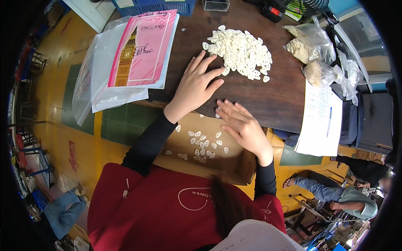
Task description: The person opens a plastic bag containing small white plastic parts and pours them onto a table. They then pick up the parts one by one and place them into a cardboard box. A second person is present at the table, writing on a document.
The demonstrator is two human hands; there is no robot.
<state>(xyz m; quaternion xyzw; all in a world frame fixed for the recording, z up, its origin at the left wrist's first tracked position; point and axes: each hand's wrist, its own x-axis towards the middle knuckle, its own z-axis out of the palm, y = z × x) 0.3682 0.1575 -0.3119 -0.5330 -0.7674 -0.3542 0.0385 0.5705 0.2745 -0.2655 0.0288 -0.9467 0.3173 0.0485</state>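
Note:
A heap of small cream-white flat pieces (pixel 240 52), rounded triangles with holes, lies on the dark wooden table (pixel 276 98). My left hand (pixel 194 85) is open over the table, its spread fingertips at the heap's near left edge. At the table's front edge, my right hand (pixel 243 127) is open with fingers stretched out; a white piece shows by its fingertips, and whether they touch it is unclear. Below both hands, an open cardboard box (pixel 226 165) sits against the table front with several of the same pieces scattered on its bottom.
A pink notebook (pixel 144 50) lies on plastic sleeves at the left. Behind it stands a blue basket (pixel 157 7). Plastic bags (pixel 312 48) of pale pieces and written sheets (pixel 320 119) with a pen occupy the right side. Other people (pixel 335 194) are farther off.

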